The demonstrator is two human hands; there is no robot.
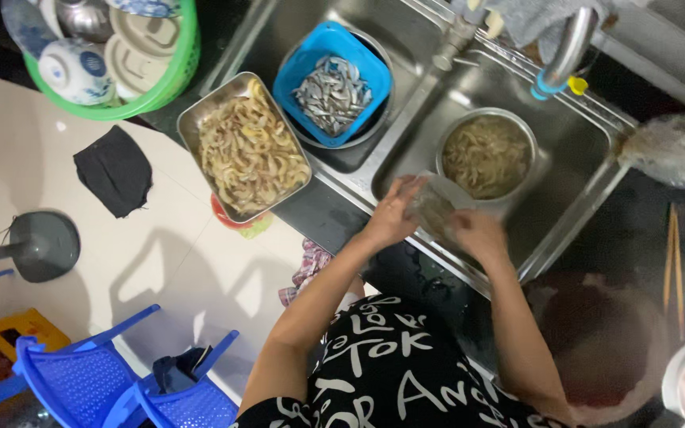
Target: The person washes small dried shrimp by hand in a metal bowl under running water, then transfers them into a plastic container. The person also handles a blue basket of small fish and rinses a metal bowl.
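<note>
Gripped between left hand [392, 215] and right hand [479, 235], blurred translucent plastic bag [431, 208], just beside round steel shrimp-filled bowl [487, 155].

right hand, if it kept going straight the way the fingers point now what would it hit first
The right hand points up and left at the clear bag-like thing both hands hold, so it meets that first. Beyond it lies the left hand. The image is blurred, so depth is uncertain.

Dim right side, bright floor shadows, motion-blurred hands [438, 218].
</note>
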